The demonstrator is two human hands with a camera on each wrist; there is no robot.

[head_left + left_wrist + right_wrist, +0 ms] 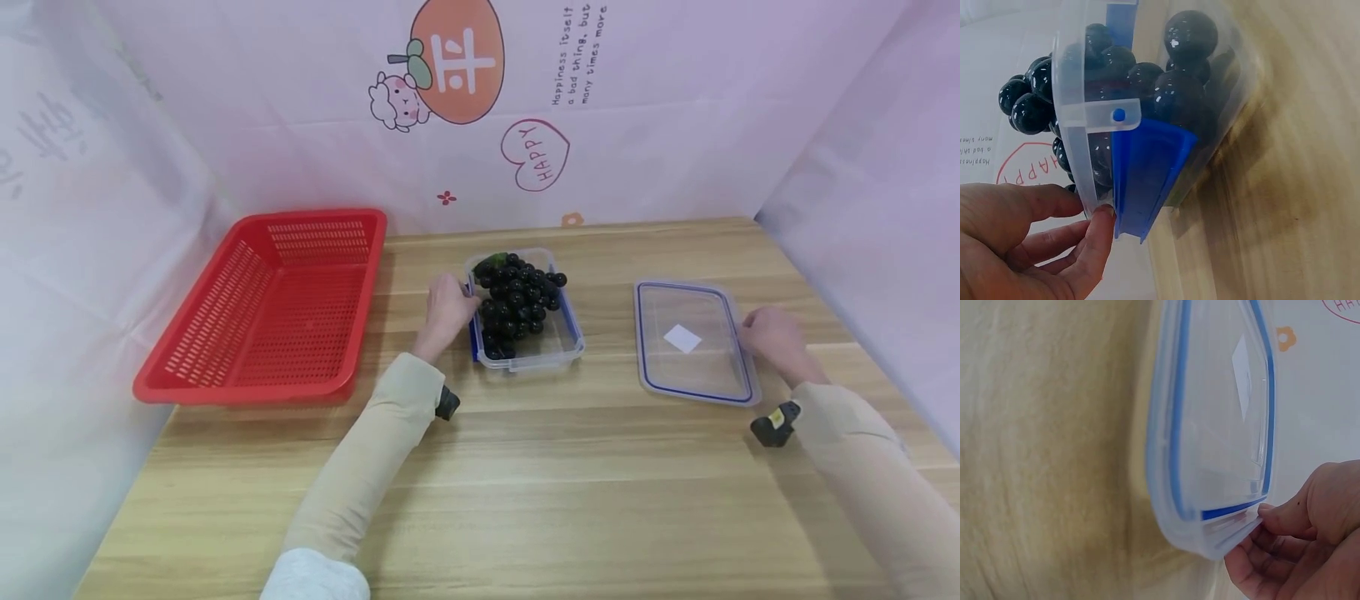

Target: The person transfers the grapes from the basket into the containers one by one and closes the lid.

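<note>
A clear plastic food container (551,337) with blue side latches stands mid-table, filled with a bunch of dark grapes (517,300) and a green item (491,264) at its far left corner. My left hand (448,307) pinches the container's left rim between thumb and fingers, beside a blue latch (1147,172) that hangs down. Some grapes rise above the rim. Farther right is a clear lid (693,367) with a blue seal and a white square label (682,338). My right hand (776,337) pinches the lid's right edge by thumb and fingers.
A red plastic basket (300,387) with slotted walls stands on the left of the wooden table (540,492). White printed cloth (645,150) hangs behind the table and along both sides.
</note>
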